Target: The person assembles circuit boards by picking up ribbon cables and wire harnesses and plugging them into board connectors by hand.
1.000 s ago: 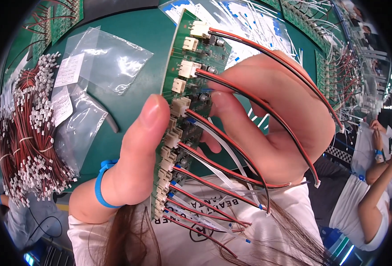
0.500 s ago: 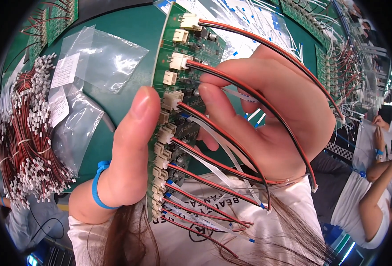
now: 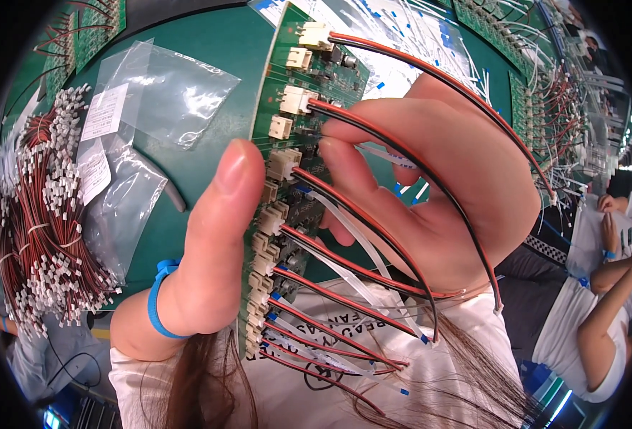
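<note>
A long green circuit board (image 3: 276,79) stands on edge before me, tilted, with a row of white connectors down it. Red-and-black wire pairs (image 3: 394,136) run from several of these connectors, and white flat ribbon cables with blue ends (image 3: 344,214) hang lower down. My left hand (image 3: 216,236), a blue band at its wrist, grips the board with the thumb along its left edge; its other fingers are hidden behind. Thumb and index finger of my right hand (image 3: 459,171) are pinched against the board's face, on a white flat ribbon cable (image 3: 384,155) whose tip is hidden.
Bundled red-and-black wires with white plugs (image 3: 51,229) lie at the left, beside clear plastic bags (image 3: 173,93). A pile of white ribbon cables (image 3: 416,36) lies behind the board on the green table (image 3: 208,50). Wired boards (image 3: 520,114) stand far right; another person (image 3: 602,307) sits beyond.
The board's upper part and my left thumb have shifted slightly to the right. My right hand stays pinched in nearly the same place.
</note>
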{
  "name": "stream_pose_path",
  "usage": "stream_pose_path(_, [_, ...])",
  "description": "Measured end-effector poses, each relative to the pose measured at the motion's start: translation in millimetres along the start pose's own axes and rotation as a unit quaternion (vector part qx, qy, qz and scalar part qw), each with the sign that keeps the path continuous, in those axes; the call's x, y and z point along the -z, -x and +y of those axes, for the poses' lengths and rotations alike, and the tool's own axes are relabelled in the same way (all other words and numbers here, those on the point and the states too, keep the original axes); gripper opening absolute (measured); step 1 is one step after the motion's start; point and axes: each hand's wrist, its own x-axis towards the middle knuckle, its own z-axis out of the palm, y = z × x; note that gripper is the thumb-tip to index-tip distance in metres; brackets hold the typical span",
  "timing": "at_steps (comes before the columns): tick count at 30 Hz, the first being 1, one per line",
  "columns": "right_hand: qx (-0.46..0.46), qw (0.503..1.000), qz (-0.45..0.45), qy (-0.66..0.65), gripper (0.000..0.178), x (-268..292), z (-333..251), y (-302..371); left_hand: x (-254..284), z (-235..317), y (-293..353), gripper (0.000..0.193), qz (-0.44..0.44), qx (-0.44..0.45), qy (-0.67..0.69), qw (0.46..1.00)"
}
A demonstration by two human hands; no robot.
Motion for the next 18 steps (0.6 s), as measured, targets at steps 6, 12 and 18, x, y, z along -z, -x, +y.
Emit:
stream_pose_path(6, [-0.018, 1.0, -0.019, -0.004, 0.021, 4.1, -4.0, -0.4, 1.8, -0.2, -0.2, 0.065, -0.008, 0.005, 0.005, 1.0])
stream_pose_path(12, [-0.016, 0.999, -0.045, 0.002, 0.022, 5.5, -2.5, 0.3, 2.1, -0.4, 1.1, 0.066, -0.01, 0.009, 0.007, 1.0])
stream_pose_path(18, [0.0, 0.999, -0.033, -0.007, 0.024, 3.5, -1.1, 0.2, 2.7, 0.3, 1.0, 0.066, -0.017, 0.014, 0.01, 1.0])
